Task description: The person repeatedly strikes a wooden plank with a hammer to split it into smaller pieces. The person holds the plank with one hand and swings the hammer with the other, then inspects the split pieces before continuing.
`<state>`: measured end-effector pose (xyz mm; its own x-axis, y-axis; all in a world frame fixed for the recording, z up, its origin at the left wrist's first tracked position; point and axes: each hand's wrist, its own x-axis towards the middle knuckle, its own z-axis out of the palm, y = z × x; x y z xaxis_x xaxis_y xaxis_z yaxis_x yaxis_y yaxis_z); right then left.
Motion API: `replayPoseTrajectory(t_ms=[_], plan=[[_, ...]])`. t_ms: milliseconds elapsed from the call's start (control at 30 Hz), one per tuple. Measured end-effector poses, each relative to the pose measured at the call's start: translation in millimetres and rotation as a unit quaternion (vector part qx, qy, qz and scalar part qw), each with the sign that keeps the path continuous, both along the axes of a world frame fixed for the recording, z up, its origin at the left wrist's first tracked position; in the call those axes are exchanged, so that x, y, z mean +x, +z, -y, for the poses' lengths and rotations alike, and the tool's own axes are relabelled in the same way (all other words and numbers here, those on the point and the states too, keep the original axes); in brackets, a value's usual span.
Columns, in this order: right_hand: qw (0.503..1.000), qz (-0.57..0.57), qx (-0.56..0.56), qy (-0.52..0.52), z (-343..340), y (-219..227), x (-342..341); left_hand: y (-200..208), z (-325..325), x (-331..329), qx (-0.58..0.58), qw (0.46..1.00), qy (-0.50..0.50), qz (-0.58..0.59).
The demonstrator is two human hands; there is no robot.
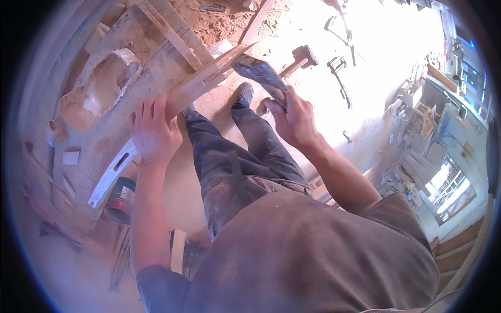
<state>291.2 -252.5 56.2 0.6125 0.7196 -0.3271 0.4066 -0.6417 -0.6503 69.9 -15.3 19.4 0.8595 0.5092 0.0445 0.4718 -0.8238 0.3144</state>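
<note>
The splintered wooden piece (195,94) is held at the right edge of the table (96,138), its near end clasped in the left-hand grip (155,130). A dark hand tool (261,72) is enclosed by the closed right-hand grip (296,121); tool-to-wood contact cannot be determined. A hammer (305,55) is laid on the floor (185,193).
</note>
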Motion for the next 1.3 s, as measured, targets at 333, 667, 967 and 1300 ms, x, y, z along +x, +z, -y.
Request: replayPoseTrajectory(t_ms=[333,667,967,1300], plan=[[0.998,-0.045,-0.047,-0.008,-15,5,-6,-1,17,80,-0.133,0.989,0.059,0.036],[0.995,0.008,-0.082,0.06,-26,-2,6,0,12,84,-0.192,0.976,0.081,0.067],[0.995,-0.005,0.1,0.0,-31,51,-5,-4,13,81,-0.158,0.983,0.069,0.068],[0.999,-0.048,-0.025,-0.006,-33,36,5,-2,10,81,-0.182,0.977,0.075,0.078]])
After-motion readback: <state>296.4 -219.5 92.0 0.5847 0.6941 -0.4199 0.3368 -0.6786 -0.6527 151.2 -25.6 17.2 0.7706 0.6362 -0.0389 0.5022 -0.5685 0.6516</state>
